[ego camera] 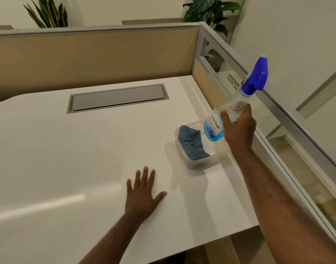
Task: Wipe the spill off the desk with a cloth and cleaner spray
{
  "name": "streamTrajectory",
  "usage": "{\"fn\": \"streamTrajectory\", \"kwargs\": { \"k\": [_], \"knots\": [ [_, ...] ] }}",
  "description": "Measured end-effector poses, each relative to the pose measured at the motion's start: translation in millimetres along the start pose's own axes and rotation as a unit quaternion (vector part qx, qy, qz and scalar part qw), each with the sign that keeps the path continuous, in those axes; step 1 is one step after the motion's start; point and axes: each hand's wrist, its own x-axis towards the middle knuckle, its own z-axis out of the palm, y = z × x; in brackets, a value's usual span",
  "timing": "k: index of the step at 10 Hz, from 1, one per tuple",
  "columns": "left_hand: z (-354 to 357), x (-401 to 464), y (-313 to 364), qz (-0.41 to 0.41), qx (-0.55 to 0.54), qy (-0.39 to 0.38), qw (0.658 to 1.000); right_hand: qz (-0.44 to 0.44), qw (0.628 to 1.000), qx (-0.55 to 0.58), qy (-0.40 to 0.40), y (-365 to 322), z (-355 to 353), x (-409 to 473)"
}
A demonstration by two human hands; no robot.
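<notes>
My right hand (239, 128) grips a clear spray bottle (215, 124) with a blue trigger head and a little blue liquid, held tilted in the air above a clear plastic tub (197, 162). A folded blue cloth (191, 142) lies inside that tub at the desk's right side. My left hand (143, 195) rests flat on the white desk (68, 159), fingers spread, holding nothing. I cannot make out a spill on the glossy desk top.
A grey cable-tray cover (116, 98) is set into the desk near the back. Beige partition panels (87, 60) close the back, and a glass-and-metal partition (277, 103) runs along the right. Two plants (210, 10) stand behind the partitions. The desk's front edge is near me.
</notes>
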Motion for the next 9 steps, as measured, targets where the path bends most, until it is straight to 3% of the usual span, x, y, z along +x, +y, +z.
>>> {"fn": "streamTrajectory", "kwargs": {
  "k": [3, 7, 8, 9],
  "knots": [
    [0.7, -0.3, 1.1, -0.006, 0.012, 0.003, 1.000, 0.048, 0.995, -0.046, -0.077, 58.4, 18.8, -4.5],
    [-2.7, -0.8, 2.3, -0.016, 0.021, -0.012, 1.000, 0.073, 0.988, -0.043, -0.132, 78.3, 22.8, 0.7],
    [-4.3, 0.3, 2.1, -0.022, 0.024, -0.015, 0.999, 0.078, 0.990, -0.005, -0.120, 75.2, 17.3, -3.4],
    [-3.6, -0.3, 8.2, -0.018, 0.005, -0.014, 1.000, 0.040, 0.999, -0.006, 0.021, 64.8, 5.2, -24.6]
  ]
}}
